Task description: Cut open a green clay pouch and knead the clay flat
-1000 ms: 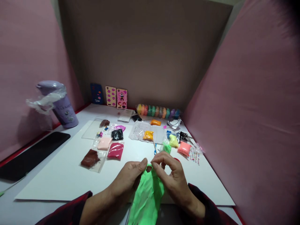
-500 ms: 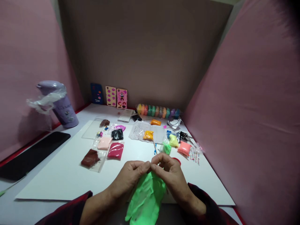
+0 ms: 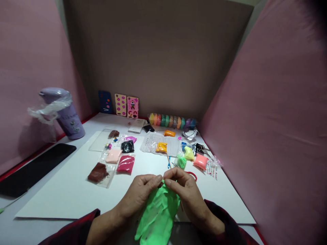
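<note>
A long flat piece of bright green modelling clay hangs in front of me at the table's near edge, its surface creased and uneven. My left hand pinches its top left corner between thumb and curled fingers. At the same upper edge my right hand grips with thumb and forefinger, the fingertips of both hands almost touching. A small dark patch shows at that edge between them; whether something lies under the clay I cannot tell. Just beyond my right hand are a red ring-shaped handle and a bag of green clay.
Bags of brown, red and coral clay lie on the white board. A purple bottle and black phone are at left. Decorated phone cases lean at the back beside a row of clay tubs.
The green clay piece has shifted slightly left and up in my hands. My right fingertips have moved a little along its upper edge, and more of the red handle shows.
</note>
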